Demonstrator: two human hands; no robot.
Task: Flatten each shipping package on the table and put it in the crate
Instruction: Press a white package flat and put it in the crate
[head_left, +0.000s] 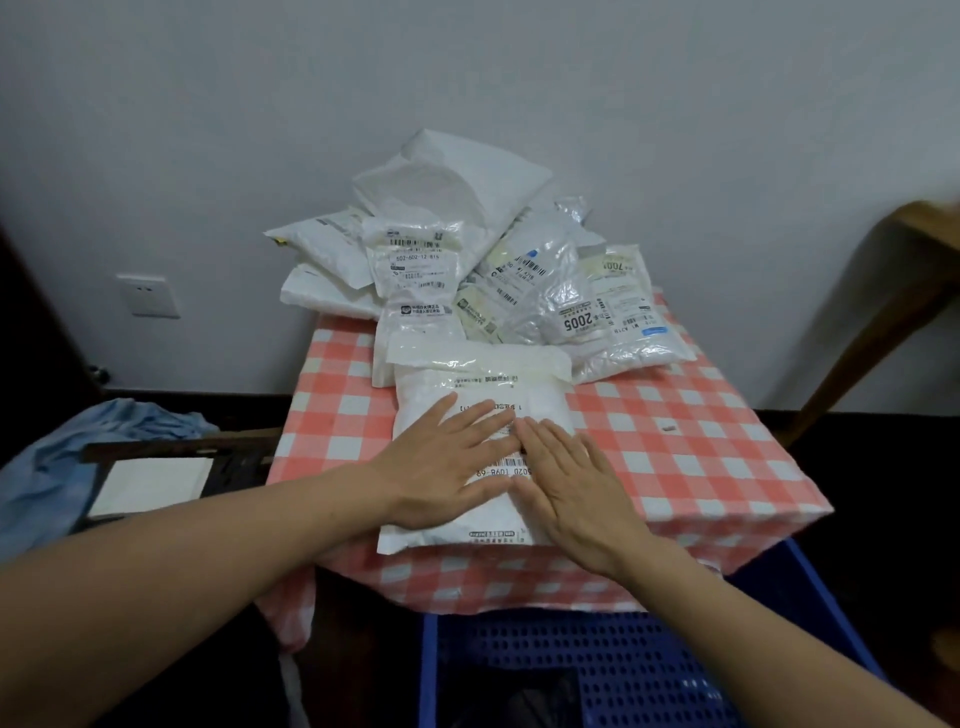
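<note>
Midway through the flattening step, to judge by the pose: left hand (447, 467) and right hand (566, 493) laid palm-down, side by side, on the front package (483, 384), fingers straight and slightly spread, fingertips nearly touching. Pressing, not gripping, with nothing curled round anything. Package label-up on the red-and-white checked cloth of the table (675, 452), its near edge at the table's front edge, just above the crate (623, 654). Fairly flat by the look of it, with a little puff toward the far end. Next, probably: smooth outward to push the trapped air out, then take hold of the near edge and slide or lift forward and down into the blue perforated crate directly below. Calls for a real grip — slippery film, likely to slither away under flat palms alone. Early in the task, judging by the pile of packages (467, 260) heaped at the back of the table against the wall, a couple touching the far end of the one under the hands. Inside the crate, only a dark shape low in the view, too dim to name; no white package visible there.
</note>
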